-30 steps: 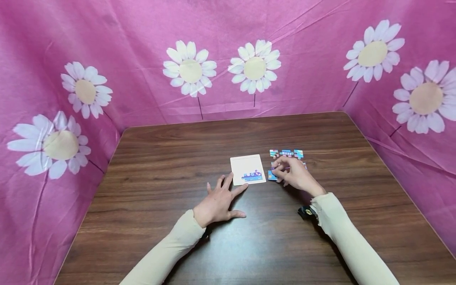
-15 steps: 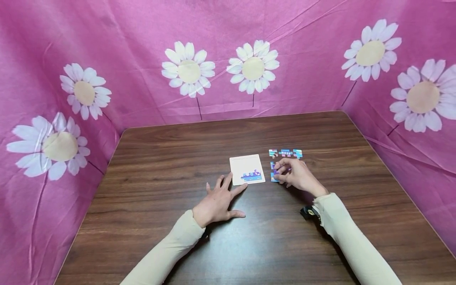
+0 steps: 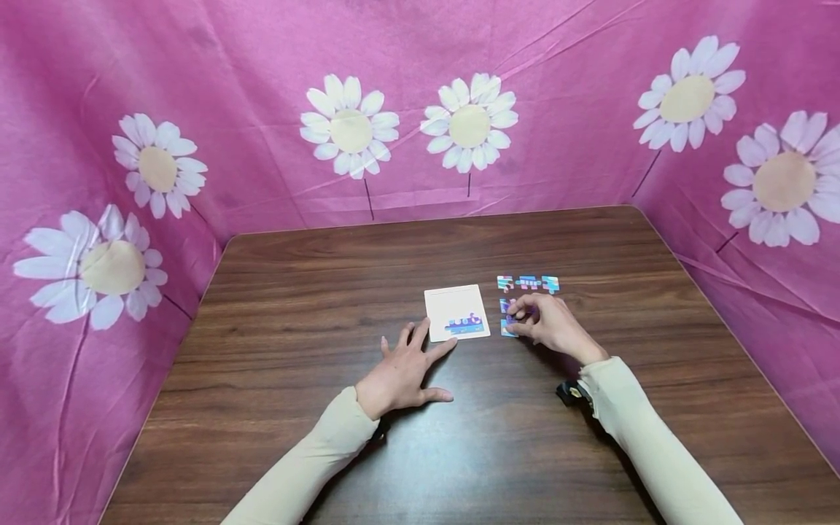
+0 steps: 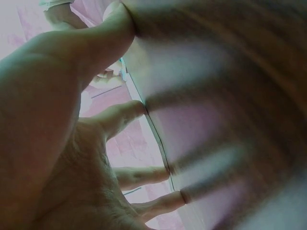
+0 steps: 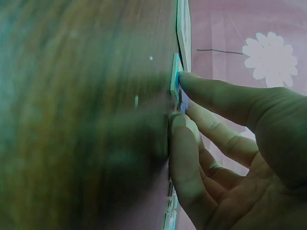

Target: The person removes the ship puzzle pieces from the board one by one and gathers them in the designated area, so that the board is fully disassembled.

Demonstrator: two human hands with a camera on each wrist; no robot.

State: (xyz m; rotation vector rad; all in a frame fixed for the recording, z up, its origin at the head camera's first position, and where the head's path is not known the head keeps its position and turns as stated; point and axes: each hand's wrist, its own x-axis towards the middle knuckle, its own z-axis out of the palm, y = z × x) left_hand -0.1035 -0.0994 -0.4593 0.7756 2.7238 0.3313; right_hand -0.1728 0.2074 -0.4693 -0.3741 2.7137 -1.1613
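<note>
A square white puzzle board lies flat on the table, a purple-and-blue section in its lower right part. My left hand rests with fingers spread, index and middle fingertips at the board's near left edges. To the right of the board my right hand has its thumb and curled fingers on a blue puzzle piece, low on the table. In the right wrist view the thumb tip presses the top of this puzzle piece. A purple puzzle piece sits just beyond it; the hand hides what lies beneath.
Several colourful puzzle pieces lie in a row beyond my right hand. The brown wooden table ends at a pink cloth printed with white daisies. Cream sleeves cover both forearms, and a black strap hangs at the right wrist.
My right hand has shifted the blue puzzle piece slightly to the right and nearer to me, away from the board. The left hand and the board have stayed in place.
</note>
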